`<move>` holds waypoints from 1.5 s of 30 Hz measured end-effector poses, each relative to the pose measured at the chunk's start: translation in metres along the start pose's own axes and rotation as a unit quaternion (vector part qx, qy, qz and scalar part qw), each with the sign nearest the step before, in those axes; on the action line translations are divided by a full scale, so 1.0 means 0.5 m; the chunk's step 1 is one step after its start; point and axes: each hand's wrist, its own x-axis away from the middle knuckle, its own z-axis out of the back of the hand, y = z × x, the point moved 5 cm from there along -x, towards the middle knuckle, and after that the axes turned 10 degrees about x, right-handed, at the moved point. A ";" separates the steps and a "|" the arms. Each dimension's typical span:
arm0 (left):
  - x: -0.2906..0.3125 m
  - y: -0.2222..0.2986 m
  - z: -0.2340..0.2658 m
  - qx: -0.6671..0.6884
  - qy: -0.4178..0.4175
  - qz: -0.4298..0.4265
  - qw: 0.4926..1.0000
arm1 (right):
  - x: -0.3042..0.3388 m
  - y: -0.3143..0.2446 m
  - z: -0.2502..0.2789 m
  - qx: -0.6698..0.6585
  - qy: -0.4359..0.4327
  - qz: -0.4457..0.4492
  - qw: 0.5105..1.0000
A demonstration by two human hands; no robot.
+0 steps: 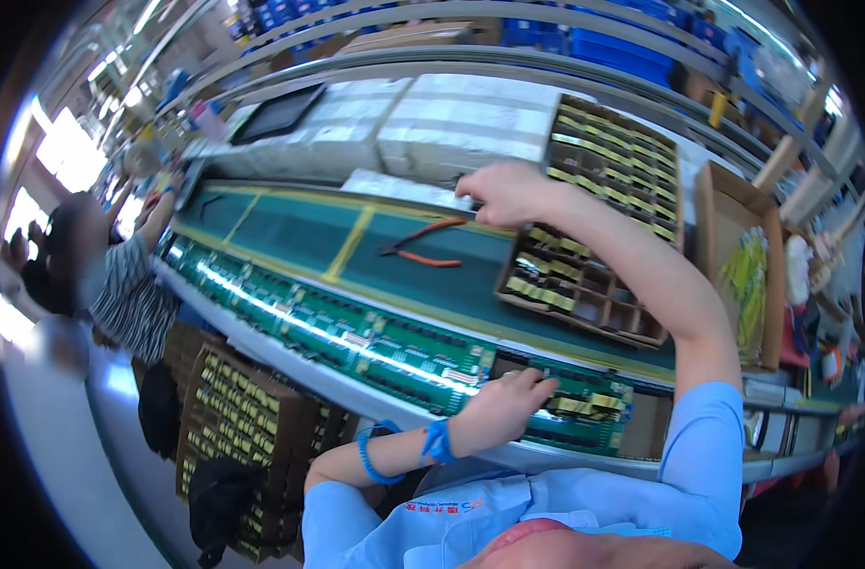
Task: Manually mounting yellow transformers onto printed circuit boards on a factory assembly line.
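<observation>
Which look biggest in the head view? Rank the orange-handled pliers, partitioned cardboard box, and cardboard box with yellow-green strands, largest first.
1. Partitioned cardboard box
2. Cardboard box with yellow-green strands
3. Orange-handled pliers, clearly smallest

A head-worn fisheye camera looks down at close range over the green circuit boards [415, 353], its outer rim seemingly blurred.

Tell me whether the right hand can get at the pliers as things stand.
Probably yes: the right hand is close to the handle ends of the pliers, which lie uncovered on the green belt, with nothing seen blocking the way. Whether its fingers already hold something is unclear.
</observation>
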 end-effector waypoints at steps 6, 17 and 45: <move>0.000 0.009 -0.009 -0.046 -0.016 -0.020 0.999 | -0.122 -0.137 -0.239 0.017 -0.078 0.064 0.995; 0.049 0.042 0.126 0.080 0.175 -0.091 0.977 | -0.125 -0.161 -0.201 0.033 0.014 0.010 0.999; 0.130 0.082 0.128 0.008 0.381 -0.311 0.871 | 0.545 -0.252 -0.028 -0.516 0.109 -0.086 0.845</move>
